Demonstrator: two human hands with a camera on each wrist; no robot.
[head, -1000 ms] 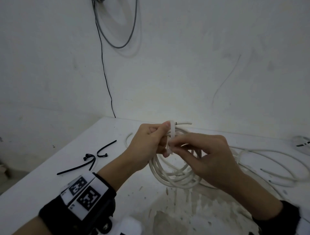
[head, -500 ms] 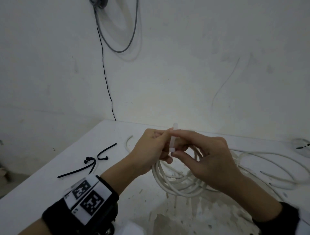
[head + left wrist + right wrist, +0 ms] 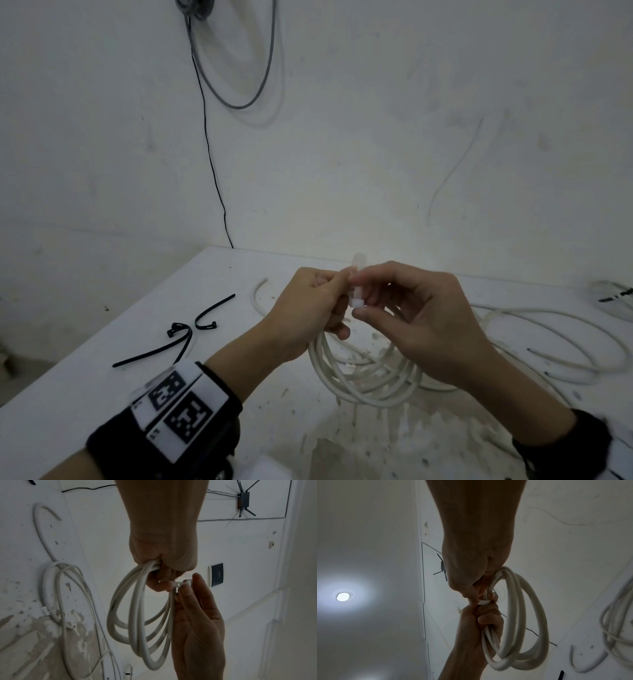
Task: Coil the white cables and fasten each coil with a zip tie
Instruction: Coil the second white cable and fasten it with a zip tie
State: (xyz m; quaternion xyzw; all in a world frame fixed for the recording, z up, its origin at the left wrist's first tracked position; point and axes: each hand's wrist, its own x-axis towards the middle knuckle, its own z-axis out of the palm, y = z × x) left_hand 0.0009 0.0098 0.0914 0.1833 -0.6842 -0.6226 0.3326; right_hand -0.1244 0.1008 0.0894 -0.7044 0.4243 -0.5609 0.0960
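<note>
A coil of white cable [image 3: 363, 380] hangs from my left hand [image 3: 308, 308], which grips its top strands in a fist just above the table. A white zip tie [image 3: 358, 287] stands upright at the gripped spot. My right hand [image 3: 411, 318] pinches it between thumb and fingertips. The left wrist view shows the coil [image 3: 137, 615] hanging below the fist and the right fingers on the tie's head [image 3: 178, 585]. Seen from the right wrist, the tie [image 3: 483, 602] crosses the strands between both hands, and the coil [image 3: 522, 615] loops to the right.
Two black zip ties [image 3: 178, 339] [image 3: 214, 311] lie on the white table [image 3: 102, 359] to the left. Loose white cable [image 3: 555, 346] sprawls on the right, with another bundle [image 3: 613, 298] at the far right edge. A wall stands close behind the table.
My right fingers have moved up the zip tie and now pinch it near its top. The cable end that stuck out beside the tie is hidden. My left hand still grips the coil.
</note>
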